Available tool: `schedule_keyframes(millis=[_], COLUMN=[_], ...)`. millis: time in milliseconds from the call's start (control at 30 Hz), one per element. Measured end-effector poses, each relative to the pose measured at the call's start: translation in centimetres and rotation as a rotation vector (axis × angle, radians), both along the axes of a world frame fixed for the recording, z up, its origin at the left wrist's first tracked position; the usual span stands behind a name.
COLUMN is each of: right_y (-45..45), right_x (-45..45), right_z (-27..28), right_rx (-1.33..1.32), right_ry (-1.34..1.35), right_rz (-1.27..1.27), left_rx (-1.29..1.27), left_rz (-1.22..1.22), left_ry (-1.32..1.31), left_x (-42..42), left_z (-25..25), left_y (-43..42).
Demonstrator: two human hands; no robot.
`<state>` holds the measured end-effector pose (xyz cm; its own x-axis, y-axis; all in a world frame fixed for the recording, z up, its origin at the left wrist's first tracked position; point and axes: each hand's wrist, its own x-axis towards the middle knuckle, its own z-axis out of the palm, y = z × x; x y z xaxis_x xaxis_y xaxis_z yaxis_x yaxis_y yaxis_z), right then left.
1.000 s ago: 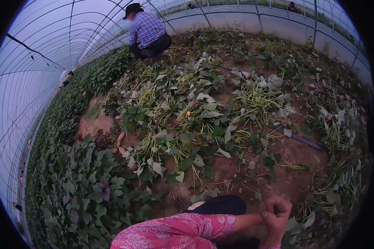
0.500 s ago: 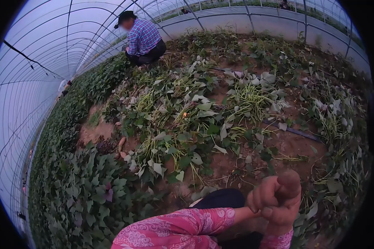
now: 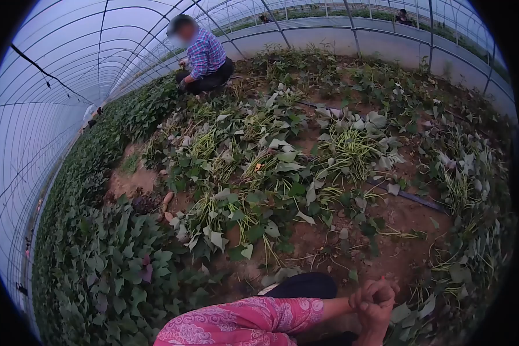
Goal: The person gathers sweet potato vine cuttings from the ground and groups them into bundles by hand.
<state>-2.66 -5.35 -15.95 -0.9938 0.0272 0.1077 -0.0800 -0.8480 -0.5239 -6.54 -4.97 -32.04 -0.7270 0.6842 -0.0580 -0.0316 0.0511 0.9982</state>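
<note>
At the lower right, my left hand [image 3: 358, 299] and my right hand [image 3: 379, 301] are pressed together, with the fingers of both curled closed. A tiny reddish spot shows at the top of the fingers; whether it is something held I cannot tell. The left arm, in a pink patterned sleeve [image 3: 254, 317], reaches across from the left over a dark-clothed knee [image 3: 305, 285]. Beneath the hands lie brown soil [image 3: 395, 256] and loose leaves [image 3: 406, 316].
Cut vines [image 3: 352, 147] with pale stems cover the ground ahead. Reddish sweet potatoes [image 3: 168, 200] lie on soil at the left, beside dense leafy plants [image 3: 109, 259]. A person in a checked shirt [image 3: 206, 53] crouches farther back. A dark strip [image 3: 415, 199] crosses the soil.
Both hands have drawn lower and closer together; the raised, outstretched finger is now folded in. The crouching person's head and arms have shifted. My view has moved slightly.
</note>
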Motion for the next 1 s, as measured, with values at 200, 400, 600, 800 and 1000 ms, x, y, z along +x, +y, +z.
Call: schedule_keyframes(millis=[200,400,600,800,1000], right_y=[1.2,1.7,2.0,4.1,3.8], right_x=[-0.3,-1.2,-4.0,-3.2,-2.6], right_z=[0.4,1.5,8.0,1.9,-1.2], right_rx=[0.109,0.230,0.194,0.167,0.149], right_ry=[0.043,0.047,0.258,0.167,0.124], right_rz=[-0.006,0.018,0.029,0.019,0.037], left_rx=[0.159,0.411,0.326,0.335,0.352], left_rz=[0.004,0.071,0.066,0.033,-0.040], left_ry=[-0.171,-0.470,-0.540,-0.517,-0.428], left_x=[2.1,3.8,3.5,4.6,4.1], left_z=[-7.8,-15.3,-18.7,-18.2,-18.1], left_y=[1.5,3.7,9.6,5.6,7.3])
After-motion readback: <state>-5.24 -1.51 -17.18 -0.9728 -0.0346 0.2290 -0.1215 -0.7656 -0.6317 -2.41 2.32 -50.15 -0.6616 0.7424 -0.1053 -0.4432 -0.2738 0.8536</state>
